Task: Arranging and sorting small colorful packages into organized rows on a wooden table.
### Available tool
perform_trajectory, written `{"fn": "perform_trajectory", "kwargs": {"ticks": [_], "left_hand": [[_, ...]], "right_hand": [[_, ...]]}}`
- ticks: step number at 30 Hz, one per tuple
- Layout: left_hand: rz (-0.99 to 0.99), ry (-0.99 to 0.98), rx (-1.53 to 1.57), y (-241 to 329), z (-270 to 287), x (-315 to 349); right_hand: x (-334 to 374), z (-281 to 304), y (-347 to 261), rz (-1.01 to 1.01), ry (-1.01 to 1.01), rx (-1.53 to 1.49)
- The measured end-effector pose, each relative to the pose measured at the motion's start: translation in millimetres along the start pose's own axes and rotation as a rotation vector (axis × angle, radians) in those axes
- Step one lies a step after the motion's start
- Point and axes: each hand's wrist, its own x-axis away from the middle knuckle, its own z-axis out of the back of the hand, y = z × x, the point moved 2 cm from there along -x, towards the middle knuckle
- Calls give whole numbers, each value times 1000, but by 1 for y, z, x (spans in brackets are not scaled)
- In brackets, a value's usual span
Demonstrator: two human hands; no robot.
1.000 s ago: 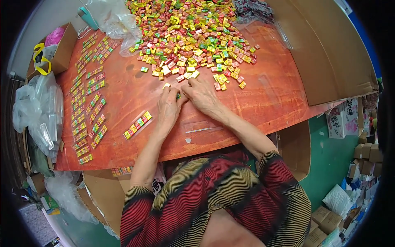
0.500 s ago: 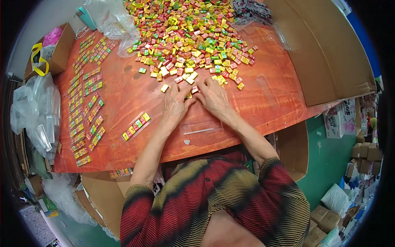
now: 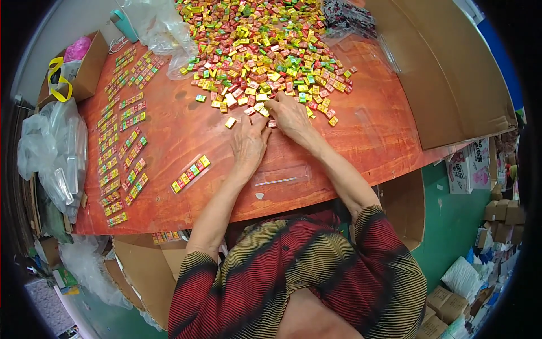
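A large heap of small wrapped candy-like blocks (image 3: 257, 53), red, yellow and green, spreads over the far middle of the table. At its near edge my left hand (image 3: 249, 144) has its fingers bent down over several blocks, fingertips close together; what lies under them is hidden. Just right of it and slightly farther in, my right hand (image 3: 292, 118) curls its fingers down among the blocks, thumb and fingertips drawn together. A pinkish block (image 3: 272, 124) shows between the hands. Nearer me lies a clear plastic tray (image 3: 282, 178). Left of my forearm sits a clear tray holding a row of blocks (image 3: 191, 174).
Several rows of blocks (image 3: 134, 147) line the table's left side. Clear plastic bags (image 3: 164, 34) lie beside the heap, with dark packets (image 3: 350, 20) behind it. A large cardboard box (image 3: 451, 73) stands at the right; a smaller box (image 3: 90, 68) is far left.
My right hand has moved farther into the heap's near edge. My left hand has shifted slightly right and nearer me, uncovering more of the clear tray. The view has shifted slightly.
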Motion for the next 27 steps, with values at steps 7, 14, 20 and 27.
{"fn": "perform_trajectory", "kwargs": {"ticks": [7, 14, 20, 27], "left_hand": [[-65, 83, -6, -1, 1, 3], [-20, 17, 99, -13, 12, 14], [-23, -17, 4, -20, 22, 13], [-43, -35, -26, -31, 32, 18]], "right_hand": [[3, 8, -7, 88, -12, -33], [16, 16, 2, 98, -39, 14], [16, 8, -13, 77, -60, 23], [24, 0, -24, 113, -74, 104]]}}
